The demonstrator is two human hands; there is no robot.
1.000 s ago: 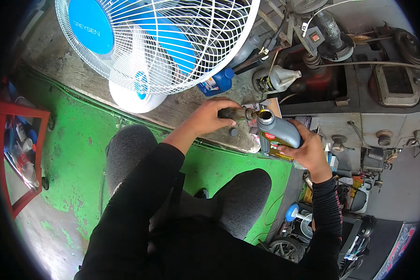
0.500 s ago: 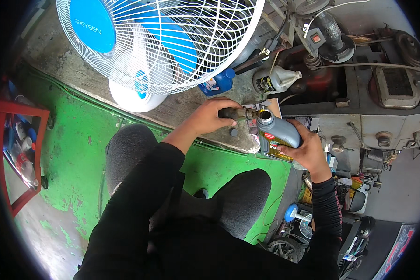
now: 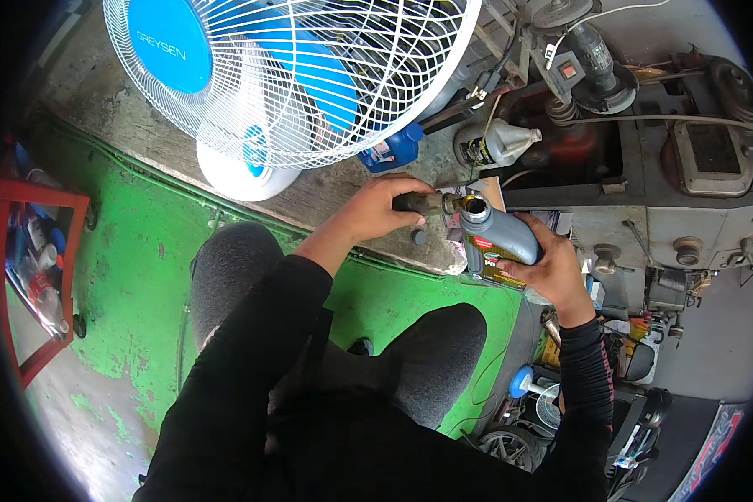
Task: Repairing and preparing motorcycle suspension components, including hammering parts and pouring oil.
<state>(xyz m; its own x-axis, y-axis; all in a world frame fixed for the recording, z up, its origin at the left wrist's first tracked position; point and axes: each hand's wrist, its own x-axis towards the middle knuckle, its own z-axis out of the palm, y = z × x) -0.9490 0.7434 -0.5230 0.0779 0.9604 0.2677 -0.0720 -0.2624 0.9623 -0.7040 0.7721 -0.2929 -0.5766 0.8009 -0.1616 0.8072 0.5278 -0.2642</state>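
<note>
In my left hand [image 3: 372,207] is a small dark, see-through bottle [image 3: 431,203], tipped onto its side with its neck pointing right. That neck meets the open round mouth of a grey plastic oil bottle [image 3: 510,238]. Yellowish liquid shows around the mouth. My right hand [image 3: 552,269] grips the grey bottle from its right side, thumb across the dark label, and the bottle leans slightly. A small dark cap [image 3: 419,238] lies on the concrete ledge below my left hand. Whether liquid is flowing between the two necks is too small to tell.
A white and blue fan [image 3: 251,167] stands on the ledge [image 3: 100,100]. Beyond my hands are a blue bottle [image 3: 397,149] and a light grey jug [image 3: 502,142]. A grey machine [image 3: 577,201] fills the right. A red-framed rack [image 3: 42,188] stands left on the green floor [image 3: 134,276].
</note>
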